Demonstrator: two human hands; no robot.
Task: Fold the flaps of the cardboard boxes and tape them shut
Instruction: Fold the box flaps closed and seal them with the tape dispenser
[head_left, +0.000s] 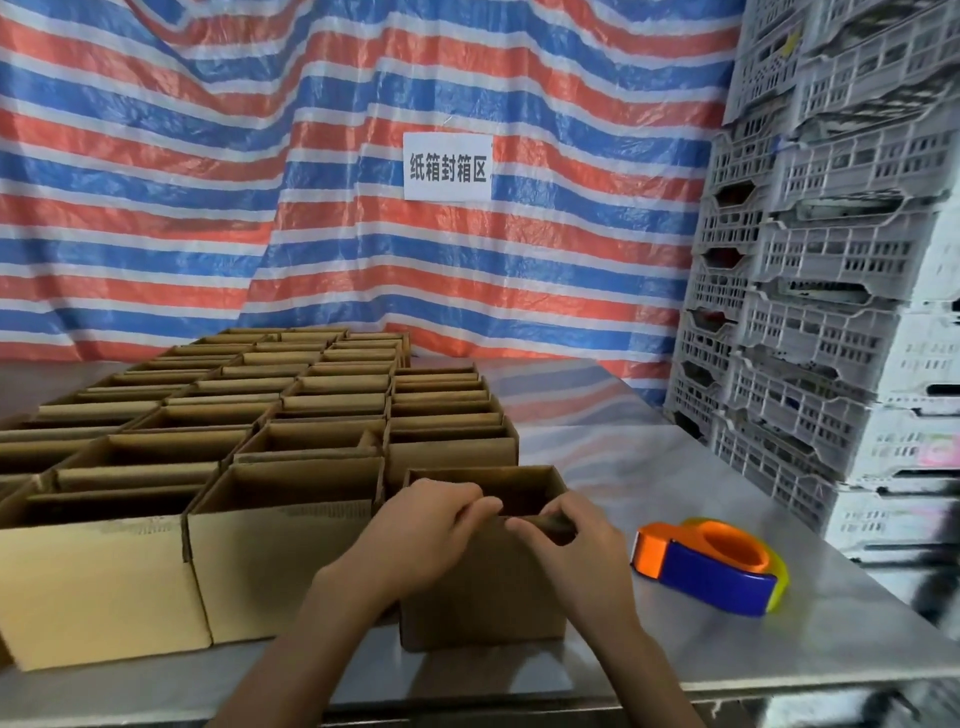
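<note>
A small open cardboard box (483, 597) stands near the front edge of the metal table (649, 467). Its flaps stand up around the opening. My left hand (421, 525) grips the near flap at its left part, fingers curled over the top edge. My right hand (566, 530) pinches the same flap at its right part. An orange and blue tape dispenser (711, 564) lies on the table to the right of the box, a short way from my right hand.
Several rows of open cardboard boxes (244, 441) fill the left and middle of the table. Stacked white plastic crates (810, 312) rise along the right side. A striped tarp (260, 182) with a paper sign (448, 166) hangs behind.
</note>
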